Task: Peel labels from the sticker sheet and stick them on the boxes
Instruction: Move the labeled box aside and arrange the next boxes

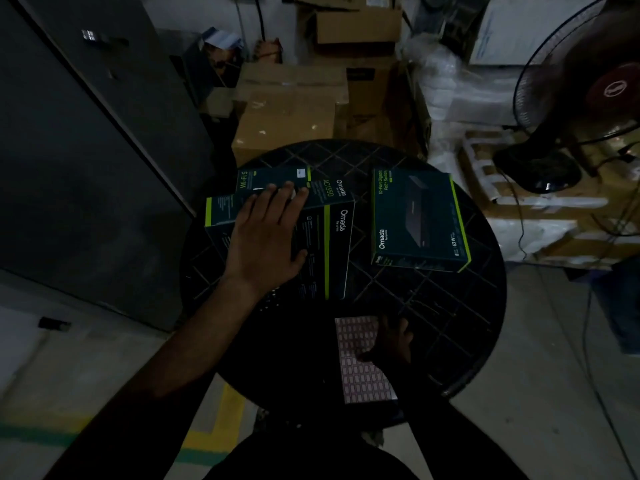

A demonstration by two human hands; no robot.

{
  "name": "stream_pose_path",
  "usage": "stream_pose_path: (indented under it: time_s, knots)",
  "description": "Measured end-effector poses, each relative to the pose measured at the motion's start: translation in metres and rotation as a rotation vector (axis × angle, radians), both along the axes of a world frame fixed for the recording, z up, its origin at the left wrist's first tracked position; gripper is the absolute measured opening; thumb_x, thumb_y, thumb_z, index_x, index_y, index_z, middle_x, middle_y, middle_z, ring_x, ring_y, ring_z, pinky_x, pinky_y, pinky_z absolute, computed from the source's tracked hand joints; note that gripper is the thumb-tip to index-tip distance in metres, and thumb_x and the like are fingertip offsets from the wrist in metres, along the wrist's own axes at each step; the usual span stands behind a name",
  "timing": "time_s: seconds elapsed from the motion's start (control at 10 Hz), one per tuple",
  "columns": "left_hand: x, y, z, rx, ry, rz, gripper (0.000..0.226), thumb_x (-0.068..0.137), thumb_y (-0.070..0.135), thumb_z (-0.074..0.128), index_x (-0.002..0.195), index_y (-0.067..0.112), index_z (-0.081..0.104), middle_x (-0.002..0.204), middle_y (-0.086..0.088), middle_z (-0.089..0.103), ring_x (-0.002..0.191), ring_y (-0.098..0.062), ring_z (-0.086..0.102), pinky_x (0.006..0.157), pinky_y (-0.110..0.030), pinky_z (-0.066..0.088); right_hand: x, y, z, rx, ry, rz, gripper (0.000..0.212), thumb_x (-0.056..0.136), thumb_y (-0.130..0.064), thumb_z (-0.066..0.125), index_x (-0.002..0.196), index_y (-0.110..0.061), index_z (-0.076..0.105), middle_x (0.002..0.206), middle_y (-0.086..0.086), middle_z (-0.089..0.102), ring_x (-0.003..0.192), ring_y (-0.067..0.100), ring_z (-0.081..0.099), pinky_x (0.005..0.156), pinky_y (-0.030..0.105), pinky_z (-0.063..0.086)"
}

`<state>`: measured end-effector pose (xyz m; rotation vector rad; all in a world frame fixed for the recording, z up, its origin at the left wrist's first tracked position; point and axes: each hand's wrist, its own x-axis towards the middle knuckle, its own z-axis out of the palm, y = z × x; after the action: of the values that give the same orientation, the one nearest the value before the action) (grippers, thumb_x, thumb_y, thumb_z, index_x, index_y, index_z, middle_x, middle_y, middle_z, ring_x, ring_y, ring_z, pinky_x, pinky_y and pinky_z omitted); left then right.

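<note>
Dim room, round dark table point(450, 341) w/ three dark Omada boxes and a sticker sheet on it. Left hand point(266, 244) lies flat on the near-left box point(332, 251), fingers straight and a bit spread, tips reaching over the far edge onto the Wi-Fi box point(277, 180), which sits just behind and touches or overlaps it; can't tell which box the palm actually presses, prob both. Something pale shows under the fingertips point(289, 192), maybe a label being smoothed down, too dark and blurred to say. Third box, the switch box point(419, 220), sits to the right, apart from the other two, tilted a little, no hand on it. Sticker sheet point(360, 362) lies at the near edge of the table, pinkish w/ rows of small labels, long axis running near-far, slightly angled. Right hand point(393, 344) rests on the sheet's right side, fingers pointing left onto the labels; it's in deep shadow so can't tell whether the fingers are pinching a label or just resting. Key relation: sheet is directly under the right hand, and well apart from the left hand, so the right is the hand to peel; the boxes lie farther off, the left pair ahead-left of the sheet, the switch box ahead-right and nearer to the right hand. My guess: next label comes off w/ the right hand and travels far-ward to a box, while the left steadies that box. Risk: low light, tiny labels, easy to lift two or misplace one.
</note>
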<state>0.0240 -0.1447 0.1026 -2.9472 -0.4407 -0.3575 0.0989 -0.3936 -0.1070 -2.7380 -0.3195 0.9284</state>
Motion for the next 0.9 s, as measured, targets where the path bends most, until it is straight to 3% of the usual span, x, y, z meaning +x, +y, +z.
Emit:
stream_pose_path:
  time_s: [0.2, 0.4, 0.6, 0.7, 0.8, 0.9]
  knots:
    - [-0.005, -0.005, 0.000, -0.011, -0.006, -0.002, 0.099, 0.077, 0.059, 0.062, 0.156, 0.019, 0.017, 0.159, -0.007, 0.027, 0.146, -0.030, 0.024, 0.116, -0.048, 0.023, 0.005, -0.010, 0.000, 0.013, -0.023, -0.127, 0.122, 0.057, -0.049, 0.093, 0.150, -0.020, 0.020, 0.148, 0.016, 0.026, 0.135, 0.043, 0.035, 0.102, 0.056, 0.044]
    - [-0.007, -0.007, -0.002, -0.017, -0.015, -0.009, 0.099, 0.075, 0.059, 0.063, 0.155, 0.019, 0.019, 0.159, -0.007, 0.027, 0.146, -0.030, 0.024, 0.115, -0.048, 0.023, 0.002, -0.014, 0.006, 0.059, 0.022, -0.142, 0.111, 0.071, -0.046, 0.087, 0.153, -0.009, 0.021, 0.154, 0.023, 0.029, 0.141, 0.042, 0.034, 0.111, 0.051, 0.036]
    - [-0.010, -0.007, 0.000, -0.041, -0.018, -0.024, 0.102, 0.074, 0.058, 0.065, 0.155, 0.019, 0.018, 0.159, -0.007, 0.027, 0.146, -0.030, 0.023, 0.116, -0.049, 0.022, -0.005, -0.012, 0.038, 0.142, 0.051, -0.088, 0.076, 0.091, -0.030, 0.073, 0.151, -0.006, 0.033, 0.146, 0.022, 0.045, 0.136, 0.038, 0.044, 0.108, 0.042, 0.037]
    - [-0.010, -0.006, -0.001, -0.060, -0.023, -0.036, 0.105, 0.072, 0.060, 0.066, 0.155, 0.020, 0.018, 0.159, -0.007, 0.026, 0.146, -0.031, 0.023, 0.115, -0.050, 0.022, 0.010, -0.013, -0.002, 0.441, 0.119, -0.174, 0.052, 0.088, -0.028, 0.076, 0.132, -0.008, 0.060, 0.122, 0.012, 0.067, 0.121, 0.034, 0.061, 0.101, 0.043, 0.050]
    - [-0.010, -0.002, -0.002, -0.101, -0.024, -0.039, 0.104, 0.071, 0.065, 0.062, 0.156, 0.023, 0.019, 0.160, -0.004, 0.026, 0.146, -0.029, 0.022, 0.113, -0.052, 0.022, 0.009, -0.003, 0.040, 0.639, 0.243, -0.005, 0.023, 0.088, -0.020, 0.076, 0.109, -0.011, 0.076, 0.101, 0.006, 0.077, 0.100, 0.030, 0.072, 0.091, 0.050, 0.056]
    - [-0.009, 0.002, 0.003, -0.247, -0.036, -0.057, 0.095, 0.074, 0.069, 0.054, 0.155, 0.033, 0.018, 0.162, 0.003, 0.021, 0.149, -0.024, 0.015, 0.114, -0.050, 0.016, 0.017, 0.016, 0.088, 0.800, 0.302, 0.040, 0.015, 0.090, -0.007, 0.072, 0.104, -0.009, 0.076, 0.100, 0.008, 0.078, 0.095, 0.027, 0.075, 0.088, 0.045, 0.059]
